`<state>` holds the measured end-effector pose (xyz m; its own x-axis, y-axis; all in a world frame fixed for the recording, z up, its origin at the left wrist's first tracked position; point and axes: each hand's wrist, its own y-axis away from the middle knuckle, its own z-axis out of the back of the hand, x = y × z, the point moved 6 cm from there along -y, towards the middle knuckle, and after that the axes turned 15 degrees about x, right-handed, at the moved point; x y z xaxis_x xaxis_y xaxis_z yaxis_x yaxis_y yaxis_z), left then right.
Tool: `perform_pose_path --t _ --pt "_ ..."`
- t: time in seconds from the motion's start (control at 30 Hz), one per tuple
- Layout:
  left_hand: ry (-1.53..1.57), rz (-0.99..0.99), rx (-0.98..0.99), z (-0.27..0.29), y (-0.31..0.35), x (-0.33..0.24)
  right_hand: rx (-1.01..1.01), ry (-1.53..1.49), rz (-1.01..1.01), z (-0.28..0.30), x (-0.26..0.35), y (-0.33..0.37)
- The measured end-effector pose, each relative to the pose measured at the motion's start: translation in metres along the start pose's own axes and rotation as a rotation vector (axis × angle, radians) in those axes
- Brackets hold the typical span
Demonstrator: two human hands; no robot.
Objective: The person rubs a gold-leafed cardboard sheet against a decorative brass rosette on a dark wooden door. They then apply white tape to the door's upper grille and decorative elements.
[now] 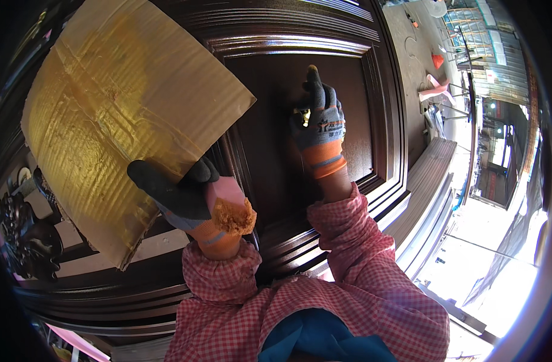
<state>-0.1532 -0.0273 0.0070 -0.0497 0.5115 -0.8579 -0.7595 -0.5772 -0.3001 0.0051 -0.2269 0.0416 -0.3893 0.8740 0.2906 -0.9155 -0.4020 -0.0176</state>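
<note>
A dark brown glossy door panel point(270, 108) with moulded frames lies below me. My left hand point(179, 196), in a dark glove with an orange cuff, grips the lower edge of a gold-stained cardboard sheet point(119, 108) held over the door's left side. A pink cloth with a gold-stained sponge point(234, 211) sits at that wrist. My right hand point(319, 120), in a grey and orange glove, rests on the recessed panel and pinches a small gold-tipped tool point(301, 113), mostly hidden by the fingers.
Stacked flat door frames point(433, 181) lie to the right. Black ornate metal pieces point(28, 229) sit at the left edge. A sunlit floor point(493, 265) and shelving are at far right, with an orange and a pink object point(436, 78) on the ground.
</note>
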Motion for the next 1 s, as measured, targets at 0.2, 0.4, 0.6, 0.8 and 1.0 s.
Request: perform_pose_path --t 0.2,0.4,0.6,0.8,1.0 --pt "-0.106 -0.027 -0.018 0.003 -0.004 -0.012 -0.116 -0.226 -0.018 0.023 -0.009 0.01" --pt "-0.206 -0.063 -0.042 0.009 -0.007 -0.025 -0.434 -0.203 -0.182 0.156 -0.16 0.095" --pt "0.044 -0.008 -0.128 0.005 -0.014 -0.008 -0.064 1.002 -0.936 0.284 -0.288 0.222" --pt "0.666 0.496 -0.24 0.001 -0.019 -0.018 -0.276 0.288 -0.152 0.204 -0.108 0.179" --pt "-0.174 -0.028 0.018 -0.017 0.0 -0.083 -0.104 -0.941 0.036 0.088 0.046 0.146"
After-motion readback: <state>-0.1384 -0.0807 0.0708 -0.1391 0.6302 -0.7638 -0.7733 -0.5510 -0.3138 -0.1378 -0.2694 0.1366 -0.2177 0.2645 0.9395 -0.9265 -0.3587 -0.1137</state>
